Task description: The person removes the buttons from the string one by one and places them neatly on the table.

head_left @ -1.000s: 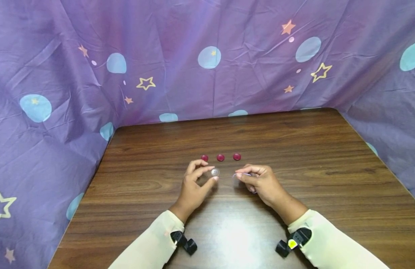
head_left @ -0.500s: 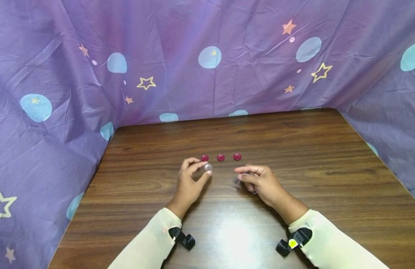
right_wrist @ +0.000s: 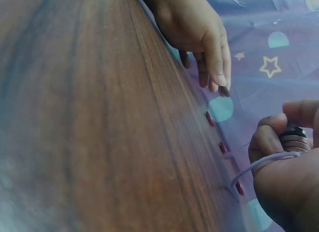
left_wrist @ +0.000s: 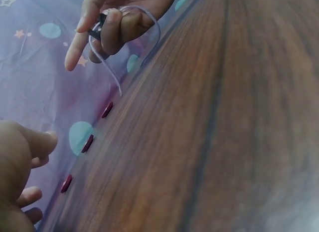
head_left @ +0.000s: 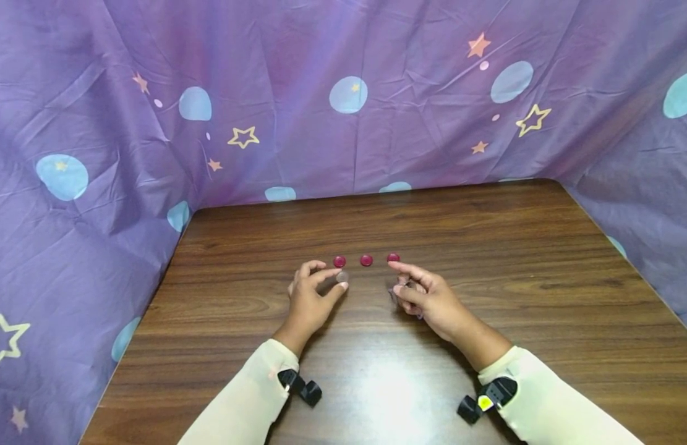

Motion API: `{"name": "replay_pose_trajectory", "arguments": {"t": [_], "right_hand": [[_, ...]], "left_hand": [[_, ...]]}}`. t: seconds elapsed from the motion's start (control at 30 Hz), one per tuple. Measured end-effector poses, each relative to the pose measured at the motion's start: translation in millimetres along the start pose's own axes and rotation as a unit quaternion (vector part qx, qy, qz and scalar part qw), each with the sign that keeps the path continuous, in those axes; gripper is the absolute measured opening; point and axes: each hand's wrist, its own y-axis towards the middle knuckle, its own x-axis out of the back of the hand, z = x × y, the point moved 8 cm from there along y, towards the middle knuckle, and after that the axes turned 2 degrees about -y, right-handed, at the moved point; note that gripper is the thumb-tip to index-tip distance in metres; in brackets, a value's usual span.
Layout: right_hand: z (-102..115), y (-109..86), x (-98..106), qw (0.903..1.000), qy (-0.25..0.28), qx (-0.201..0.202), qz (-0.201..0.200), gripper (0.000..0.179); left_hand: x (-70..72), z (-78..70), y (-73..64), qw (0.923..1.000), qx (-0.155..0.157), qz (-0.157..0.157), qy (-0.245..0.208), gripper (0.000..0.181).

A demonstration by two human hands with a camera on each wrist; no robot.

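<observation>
Between thumb and index finger, my left hand [head_left: 311, 301] pinches a round grey button [head_left: 342, 277], which shows edge-on and dark in the right wrist view. My right hand [head_left: 432, 303] holds a lilac cord [left_wrist: 106, 66] along with a small stack of buttons [right_wrist: 295, 138], dark and brownish, in its curled fingers. Its index finger points out straight toward the rightmost red button [head_left: 393, 256]. From that hand the cord hangs in a loop with a loose end. Two more red buttons, a left one [head_left: 339, 261] and a middle one [head_left: 366, 260], lie flat in the same row.
The brown wood-grain table [head_left: 460, 228] lies under both hands. A purple cloth [head_left: 298, 148] with stars and blue shapes hangs along its back and sides. Black wrist cameras, left [head_left: 300, 387] and right [head_left: 486, 398], sit on the pale sleeves.
My left hand has moved left and slightly away with the grey button, toward the leftmost red button. The right index finger has straightened off the cord, while that arm stays in place.
</observation>
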Motion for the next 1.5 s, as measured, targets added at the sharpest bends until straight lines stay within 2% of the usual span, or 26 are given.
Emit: {"name": "replay_pose_trajectory", "arguments": {"t": [0.1,0.37,0.7,0.93,1.1,1.27,1.5], "right_hand": [[-2.5,-0.1,1.0,0.9999,0.002,-0.011,-0.009,0.054],[-2.7,0.0,3.8,0.9999,0.000,0.004,-0.016,0.029],[-5.9,-1.5,2.8,0.9997,0.006,-0.024,0.002,0.027],[-9.1,-1.5,-2.7,0.9984,-0.009,-0.039,0.040,0.043],[-10.6,-2.1,-3.6,0.9969,-0.035,-0.056,0.043,0.056],[-12.1,-2.9,-2.6,0.9959,-0.043,-0.066,0.043,0.055],[-11.2,-1.1,-5.9,0.9964,-0.025,-0.053,0.061,0.051]], "left_hand": [[-1.2,2.3,-0.8,0.9998,0.013,0.015,0.003,0.032],[-2.1,6.0,0.3,0.9991,0.028,0.030,0.011,0.031],[-2.9,5.4,3.2,0.9982,0.034,0.028,0.040,0.029],[-2.3,7.2,5.6,0.9978,0.035,0.022,0.052,0.030],[-1.9,8.8,5.5,0.9972,0.037,0.022,0.061,0.030],[-2.7,10.0,5.7,0.9962,0.044,0.028,0.071,0.031],[-3.3,10.6,6.4,0.9952,0.048,0.032,0.079,0.032]]}}
